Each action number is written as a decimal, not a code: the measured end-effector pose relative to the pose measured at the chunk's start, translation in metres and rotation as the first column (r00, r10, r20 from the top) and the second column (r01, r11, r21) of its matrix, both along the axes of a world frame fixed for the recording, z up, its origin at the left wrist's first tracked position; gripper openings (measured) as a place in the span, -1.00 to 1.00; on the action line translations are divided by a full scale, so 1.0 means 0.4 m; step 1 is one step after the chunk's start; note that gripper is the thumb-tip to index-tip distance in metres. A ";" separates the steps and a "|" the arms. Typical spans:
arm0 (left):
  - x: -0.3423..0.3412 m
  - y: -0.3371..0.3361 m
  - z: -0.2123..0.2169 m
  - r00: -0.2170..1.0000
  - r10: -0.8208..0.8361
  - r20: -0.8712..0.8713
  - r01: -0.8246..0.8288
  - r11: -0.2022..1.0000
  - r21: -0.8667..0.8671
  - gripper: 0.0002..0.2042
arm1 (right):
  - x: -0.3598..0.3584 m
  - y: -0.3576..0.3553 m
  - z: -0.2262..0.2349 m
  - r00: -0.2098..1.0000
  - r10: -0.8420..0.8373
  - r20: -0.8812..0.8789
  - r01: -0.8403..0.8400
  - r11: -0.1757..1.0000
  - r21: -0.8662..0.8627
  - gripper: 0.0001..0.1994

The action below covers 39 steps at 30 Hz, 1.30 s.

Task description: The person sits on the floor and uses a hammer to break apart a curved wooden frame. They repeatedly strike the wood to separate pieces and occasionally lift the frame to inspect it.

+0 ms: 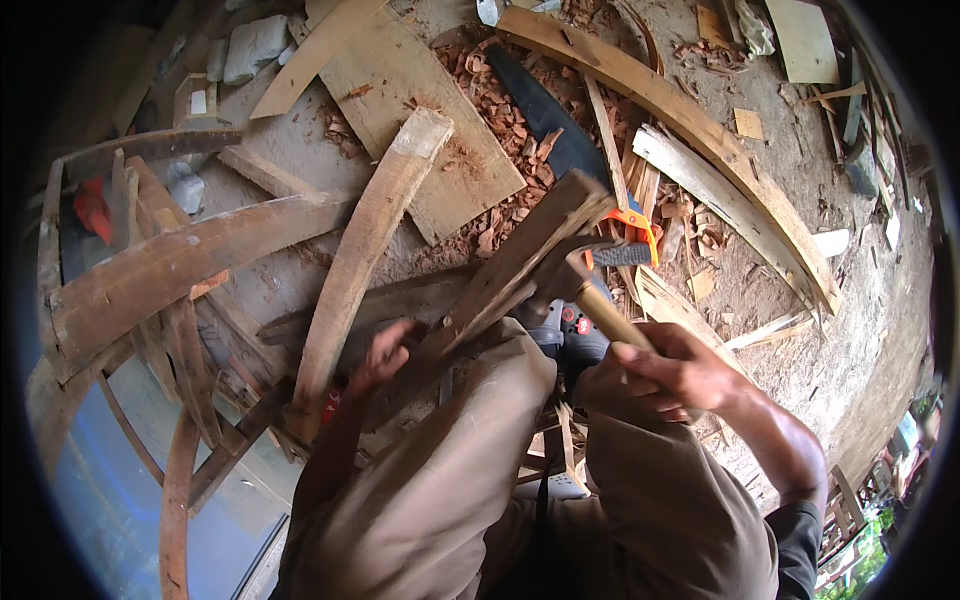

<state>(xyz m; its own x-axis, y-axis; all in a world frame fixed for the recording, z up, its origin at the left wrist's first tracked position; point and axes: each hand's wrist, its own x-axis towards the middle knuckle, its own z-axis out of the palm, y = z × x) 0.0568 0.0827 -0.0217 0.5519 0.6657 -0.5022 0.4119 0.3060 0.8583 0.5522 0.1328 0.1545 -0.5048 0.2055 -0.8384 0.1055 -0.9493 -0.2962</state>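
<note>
A hammer-like tool (608, 315) was gripped by the right hand (690, 372), its fingers wrapped around the handle. Its head was held at a slanted timber (525, 245) before the knees. The left hand (380, 355) was half curled near the timber; contact could not be told. A shoe (574, 326) was marked in red. Beyond, a saw (548, 115) was surrounded by chips (470, 75).

Saw (560, 130) on wood chips (492, 108) beyond beam (518, 258); board (405, 75) left.
</note>
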 end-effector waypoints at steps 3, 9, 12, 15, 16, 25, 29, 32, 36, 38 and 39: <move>-0.201 -0.167 -0.068 0.963 -0.032 -0.269 -0.024 0.980 -0.200 -0.26 | 0.059 0.050 0.064 0.994 -0.105 -0.011 0.106 0.994 0.035 -0.56; -0.020 0.085 0.036 0.855 0.013 -0.518 0.083 0.984 0.160 -0.44 | 0.106 0.076 0.095 0.946 -0.325 0.004 0.320 0.933 0.164 -0.68; 0.219 0.010 0.078 0.867 0.305 -0.393 -0.241 0.949 0.204 -0.38 | 0.028 0.043 -0.018 0.857 -0.513 -0.046 0.469 0.741 0.480 -0.72; 0.464 0.077 0.187 0.846 0.010 -0.533 -0.051 0.997 -0.064 -0.41 | 0.008 0.144 -0.050 0.685 -0.722 -0.092 0.679 0.589 0.438 -0.79; 0.489 0.099 0.192 0.916 0.156 -0.370 -0.199 0.977 -0.080 -0.48 | 0.006 0.156 -0.056 0.698 -0.710 -0.098 0.665 0.591 0.456 -0.80; 0.389 0.103 0.174 0.676 0.311 -0.668 -0.029 0.917 0.398 -0.54 | -0.046 0.025 -0.179 0.842 -0.528 0.115 0.279 0.608 0.743 -0.70; 0.335 0.059 0.081 0.747 0.523 -0.412 0.100 0.524 0.846 -0.40 | -0.084 -0.077 -0.259 0.866 -0.397 0.304 0.046 0.668 0.743 -0.71; 0.374 0.109 0.143 0.853 0.405 -0.328 -0.005 0.636 0.772 -0.40 | -0.095 -0.121 -0.252 0.861 -0.245 0.445 -0.171 0.686 0.708 -0.71; 0.506 0.225 0.179 0.916 0.396 0.065 -0.346 0.699 0.626 -0.49 | -0.091 -0.133 -0.233 0.878 -0.143 0.456 -0.265 0.648 0.714 -0.72; 0.573 0.295 0.211 0.929 0.331 0.164 -0.369 0.809 0.458 -0.52 | -0.081 -0.130 -0.239 0.870 -0.105 0.482 -0.323 0.616 0.718 -0.71; 0.593 0.319 0.214 0.934 0.288 0.211 -0.347 0.869 0.352 -0.57 | -0.077 -0.125 -0.239 0.864 -0.088 0.497 -0.353 0.599 0.719 -0.70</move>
